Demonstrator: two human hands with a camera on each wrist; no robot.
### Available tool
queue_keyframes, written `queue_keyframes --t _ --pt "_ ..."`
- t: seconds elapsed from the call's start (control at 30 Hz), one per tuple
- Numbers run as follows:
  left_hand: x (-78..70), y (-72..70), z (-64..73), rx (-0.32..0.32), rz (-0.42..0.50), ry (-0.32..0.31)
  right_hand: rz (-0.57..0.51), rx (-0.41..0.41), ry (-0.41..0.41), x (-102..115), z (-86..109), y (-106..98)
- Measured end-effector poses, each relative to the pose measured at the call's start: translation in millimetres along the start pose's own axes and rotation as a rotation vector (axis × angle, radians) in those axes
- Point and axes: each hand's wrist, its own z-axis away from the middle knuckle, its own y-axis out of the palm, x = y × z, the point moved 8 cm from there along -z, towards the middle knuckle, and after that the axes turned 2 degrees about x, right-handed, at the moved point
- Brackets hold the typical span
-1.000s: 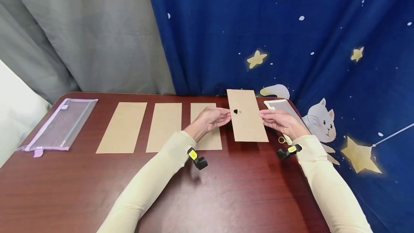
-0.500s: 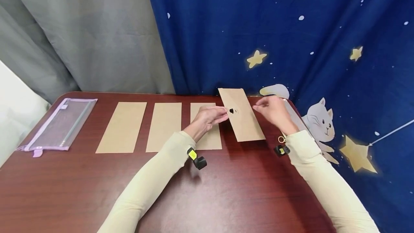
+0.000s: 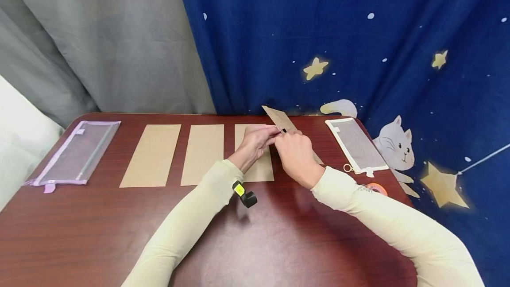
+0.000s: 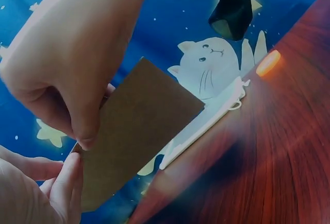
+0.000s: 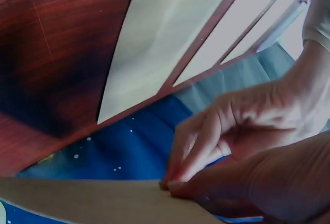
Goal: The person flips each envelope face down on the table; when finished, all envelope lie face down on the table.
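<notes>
A brown kraft paper rectangle (image 3: 279, 118) is held tilted above the far right part of the table, with a small black mark on its face near the fingers. My left hand (image 3: 255, 141) pinches its left long edge between thumb and fingers. My right hand (image 3: 296, 158) reaches across the paper and pinches the same edge, its fingertips right beside the left ones. The left wrist view has the paper's plain side (image 4: 139, 126) facing the camera, right thumb against it. Most of its lower half is hidden by the right hand in the head view.
Three more brown paper rectangles, left (image 3: 150, 156), middle (image 3: 202, 154) and right (image 3: 260, 171), lie in a row. A lilac mesh zip pouch (image 3: 81, 152) lies far left, a white one (image 3: 360, 145) far right. An orange ring (image 3: 377, 188) peeks out behind the right sleeve. Curtains hang behind the table.
My right hand has let go of the paper's right edge and come across to the left edge. The paper has turned more edge-on. My left hand stays about where it was.
</notes>
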Motion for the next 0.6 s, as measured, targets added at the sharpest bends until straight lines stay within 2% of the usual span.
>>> queue_keyframes --t 0.1,0.17,0.23,0.33,0.43,0.5,0.6 --pt "-3.0 0.5 3.3 -0.004 -0.024 0.047 0.029 -0.029 0.021 0.6 -0.6 -0.2" --pt "-0.6 1.4 5.5 -0.005 -0.026 0.04 0.0 -0.016 0.048 -3.5 -0.5 -1.3" --pt "7.1 3.7 5.8 0.012 0.002 -0.002 -0.058 0.007 0.089 -11.5 -0.8 -5.5" --pt "26.2 10.0 5.4 0.068 0.092 -0.128 -0.197 0.02 0.189 -30.3 -2.1 -17.7" --pt "44.4 16.0 5.9 0.111 0.147 -0.234 -0.359 -0.002 0.295 -50.9 -2.9 -31.5" --pt "52.3 18.4 7.0 0.123 0.148 -0.27 -0.44 -0.011 0.343 -60.5 -2.7 -36.8" --pt "56.0 20.6 9.4 0.133 0.137 -0.276 -0.513 0.007 0.371 -66.5 -2.5 -38.0"
